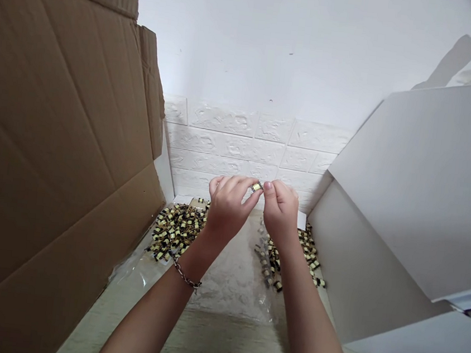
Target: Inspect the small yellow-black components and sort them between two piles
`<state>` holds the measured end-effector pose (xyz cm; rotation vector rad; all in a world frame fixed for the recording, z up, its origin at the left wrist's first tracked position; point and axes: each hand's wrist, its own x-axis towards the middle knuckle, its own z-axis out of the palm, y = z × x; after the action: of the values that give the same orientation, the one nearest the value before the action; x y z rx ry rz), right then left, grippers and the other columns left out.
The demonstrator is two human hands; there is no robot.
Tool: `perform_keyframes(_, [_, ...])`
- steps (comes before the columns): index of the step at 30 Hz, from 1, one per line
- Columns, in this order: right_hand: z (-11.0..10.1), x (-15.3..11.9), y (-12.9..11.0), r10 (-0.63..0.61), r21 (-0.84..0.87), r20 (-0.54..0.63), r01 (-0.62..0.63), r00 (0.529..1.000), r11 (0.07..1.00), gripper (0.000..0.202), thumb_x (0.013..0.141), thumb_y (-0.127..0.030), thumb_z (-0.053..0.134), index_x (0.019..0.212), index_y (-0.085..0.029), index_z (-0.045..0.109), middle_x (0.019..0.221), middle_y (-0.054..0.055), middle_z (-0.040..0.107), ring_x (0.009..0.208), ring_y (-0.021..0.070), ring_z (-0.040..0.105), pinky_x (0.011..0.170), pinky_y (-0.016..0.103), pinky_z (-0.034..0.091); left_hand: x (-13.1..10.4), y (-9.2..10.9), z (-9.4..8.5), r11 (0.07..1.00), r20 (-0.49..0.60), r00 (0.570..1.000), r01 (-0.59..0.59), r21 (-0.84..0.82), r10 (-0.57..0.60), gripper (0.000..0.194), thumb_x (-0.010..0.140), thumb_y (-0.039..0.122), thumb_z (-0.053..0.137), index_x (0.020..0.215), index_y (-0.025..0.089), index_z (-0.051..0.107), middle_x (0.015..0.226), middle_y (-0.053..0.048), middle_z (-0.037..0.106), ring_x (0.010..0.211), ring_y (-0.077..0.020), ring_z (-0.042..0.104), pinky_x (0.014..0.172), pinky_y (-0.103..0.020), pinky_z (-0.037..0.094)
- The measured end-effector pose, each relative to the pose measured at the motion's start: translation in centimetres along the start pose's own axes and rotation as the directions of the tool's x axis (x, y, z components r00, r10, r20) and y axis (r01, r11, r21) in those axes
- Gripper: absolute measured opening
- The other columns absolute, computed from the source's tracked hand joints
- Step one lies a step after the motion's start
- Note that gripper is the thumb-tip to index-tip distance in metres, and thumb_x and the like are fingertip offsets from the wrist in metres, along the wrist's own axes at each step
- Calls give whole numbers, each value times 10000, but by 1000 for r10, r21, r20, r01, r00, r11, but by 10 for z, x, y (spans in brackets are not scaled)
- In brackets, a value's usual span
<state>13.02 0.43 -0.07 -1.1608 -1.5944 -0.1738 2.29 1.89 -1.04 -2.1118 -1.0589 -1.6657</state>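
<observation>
Above the middle of the table, my left hand [230, 204] pinches a small transformer [256, 187] between thumb and forefinger. It has a yellow-wrapped middle and a dark frame with pins along its ends. My right hand [281, 209] is closed, its thumb and curled forefinger on the transformer's right end; the fingertips behind are hidden. Beyond my left wrist lies a heap of similar transformers [177, 226] with yellow bodies, black ends and brownish leads. Another pile of transformers [310, 249] lies by my right forearm, partly covered by it.
Clear plastic sheeting [233, 277] covers part of the pale table [222, 343]. A tall brown cardboard panel [54, 140] walls off the left side. White box panels [424, 179] stand on the right. Behind is a white brick-patterned wall [224, 119].
</observation>
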Motion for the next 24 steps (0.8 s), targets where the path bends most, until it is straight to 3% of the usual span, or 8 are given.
perform_keyframes(8, [-5,1,-1,137,369,100,-164,986,915,359,849,-385,352,557,-180,313,537,-41,279,527,90,291,509,236,243,3,4,-6,989,68,995,78,-125,-70,133,811,254,480,920,214,547,909,1,617,868,-130,529,865,-303,272])
perform_keyframes(14, [-4,1,-3,147,439,118,-184,982,880,353,837,-393,365,559,-177,339,551,-36,303,541,90,306,510,229,256,6,5,-9,928,132,982,175,-330,-138,125,793,234,499,894,193,559,883,-6,603,835,-128,516,836,-292,323])
perform_keyframes(17, [-4,0,-3,105,341,94,-132,990,931,351,855,-376,336,565,-178,344,540,-37,323,536,94,328,529,238,262,7,3,-6,764,224,946,322,-558,-235,160,782,260,506,904,177,568,880,-21,589,846,-127,511,811,-263,367])
perform_keyframes(20, [-5,-1,-5,37,119,31,-40,999,992,339,866,-308,327,556,-171,344,531,-39,356,552,98,365,612,258,274,5,0,3,465,375,878,477,-746,-299,176,760,271,530,892,161,567,901,-31,584,884,-126,516,824,-246,383])
perform_keyframes(24, [-3,-2,-5,-42,-129,-11,40,999,991,309,867,-247,320,574,-164,374,563,-38,425,598,96,413,761,298,249,2,-2,12,135,536,803,580,-803,-262,179,740,292,555,862,162,574,836,-16,588,830,-105,523,810,-232,382])
